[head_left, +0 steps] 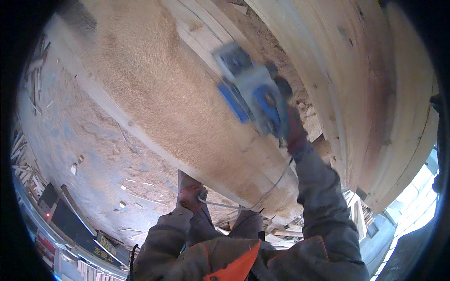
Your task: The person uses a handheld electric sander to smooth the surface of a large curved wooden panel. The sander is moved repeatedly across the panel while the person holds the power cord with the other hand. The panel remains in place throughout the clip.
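Observation:
My right hand [296, 127] grips a corded blue and grey power tool [260, 91] by its rear end. Motion blurs the tool, so its exact kind is hard to make out; a flat plate shows at its front. It rests on a broad, thick wooden beam [140, 89] coated with fine sawdust. Below the beam's near edge, my left hand [191, 196] is closed around the light grey power cord [220, 204]. From there the cord loops over the beam toward the tool.
Curved, pale timbers [347, 89] stand along the right side. Sawdust and wood chips lie in the gap between them and the beam. Offcuts [123, 204] are scattered over the dusty ground [93, 154]. A vehicle's rear [70, 225] and more scrap wood show at the lower left.

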`<state>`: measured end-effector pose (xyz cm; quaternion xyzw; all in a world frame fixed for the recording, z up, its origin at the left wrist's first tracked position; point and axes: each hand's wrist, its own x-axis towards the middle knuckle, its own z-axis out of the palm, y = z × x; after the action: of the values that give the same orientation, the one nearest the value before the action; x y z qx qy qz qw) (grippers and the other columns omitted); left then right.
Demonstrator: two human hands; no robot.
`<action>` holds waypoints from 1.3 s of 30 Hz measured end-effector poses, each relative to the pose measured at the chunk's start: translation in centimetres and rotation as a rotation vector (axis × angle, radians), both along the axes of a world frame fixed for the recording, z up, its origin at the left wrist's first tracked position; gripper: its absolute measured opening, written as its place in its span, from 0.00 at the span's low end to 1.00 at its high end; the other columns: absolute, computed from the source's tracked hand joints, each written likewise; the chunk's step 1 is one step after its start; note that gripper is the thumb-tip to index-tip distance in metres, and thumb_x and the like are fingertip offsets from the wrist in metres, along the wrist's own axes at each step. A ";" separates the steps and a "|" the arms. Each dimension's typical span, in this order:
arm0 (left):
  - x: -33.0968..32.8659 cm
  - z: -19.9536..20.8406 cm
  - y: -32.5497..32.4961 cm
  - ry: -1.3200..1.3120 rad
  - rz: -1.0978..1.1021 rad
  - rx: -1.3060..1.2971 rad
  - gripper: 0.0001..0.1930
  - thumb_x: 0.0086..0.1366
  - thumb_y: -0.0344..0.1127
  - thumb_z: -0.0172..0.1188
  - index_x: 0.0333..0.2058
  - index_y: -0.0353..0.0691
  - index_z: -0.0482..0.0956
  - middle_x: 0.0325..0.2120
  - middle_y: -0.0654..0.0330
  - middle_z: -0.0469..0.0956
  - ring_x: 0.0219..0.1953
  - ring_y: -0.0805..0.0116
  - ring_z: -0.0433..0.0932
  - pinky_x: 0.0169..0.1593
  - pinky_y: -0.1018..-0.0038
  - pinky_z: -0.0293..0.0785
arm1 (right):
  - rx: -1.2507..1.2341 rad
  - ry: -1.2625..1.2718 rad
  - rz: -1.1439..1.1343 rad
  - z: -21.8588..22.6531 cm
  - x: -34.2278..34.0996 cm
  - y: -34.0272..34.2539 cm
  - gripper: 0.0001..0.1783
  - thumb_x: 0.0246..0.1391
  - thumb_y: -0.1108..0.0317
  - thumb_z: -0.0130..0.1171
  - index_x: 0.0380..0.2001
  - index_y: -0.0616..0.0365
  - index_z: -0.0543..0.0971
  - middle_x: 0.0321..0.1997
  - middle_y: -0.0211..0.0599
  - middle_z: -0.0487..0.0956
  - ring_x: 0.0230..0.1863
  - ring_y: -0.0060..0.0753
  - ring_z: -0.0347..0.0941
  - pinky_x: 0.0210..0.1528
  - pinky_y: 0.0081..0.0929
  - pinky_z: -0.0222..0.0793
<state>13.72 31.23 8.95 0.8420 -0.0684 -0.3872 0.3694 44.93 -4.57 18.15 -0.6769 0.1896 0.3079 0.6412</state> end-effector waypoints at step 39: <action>-3.3 -2.0 1.5 0.052 0.018 0.004 0.26 0.40 0.45 0.69 0.42 0.46 0.83 0.45 0.54 0.82 0.49 0.50 0.80 0.46 0.54 0.80 | -0.211 -0.329 0.128 -3.6 22.0 19.8 0.26 0.69 0.61 0.48 0.66 0.58 0.68 0.63 0.45 0.74 0.56 0.41 0.73 0.61 0.35 0.67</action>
<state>10.37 32.69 6.99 0.8329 -0.0502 -0.4058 0.3730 66.93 15.19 14.52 -0.7922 0.0699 0.2118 0.5681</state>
